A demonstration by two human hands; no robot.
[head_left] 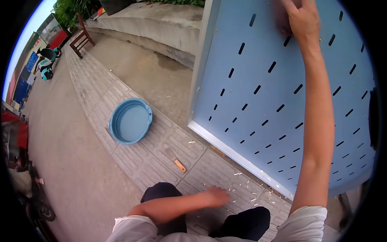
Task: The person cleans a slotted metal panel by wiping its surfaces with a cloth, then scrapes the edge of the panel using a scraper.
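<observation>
Paving [203,173] bottom centre, my left hand [217,197] half-curled, contents unclear; right hand [304,23], upper right, grips blurred item [283,24] over blue panel [246,72].

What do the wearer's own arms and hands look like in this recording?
Both the left hand and the right hand are bare, without gloves. The forearms are uncovered too, and no watch or bracelet shows. The short, whitish sleeves look wrinkled. The right hand is partly cut off by the picture's top edge.
</observation>
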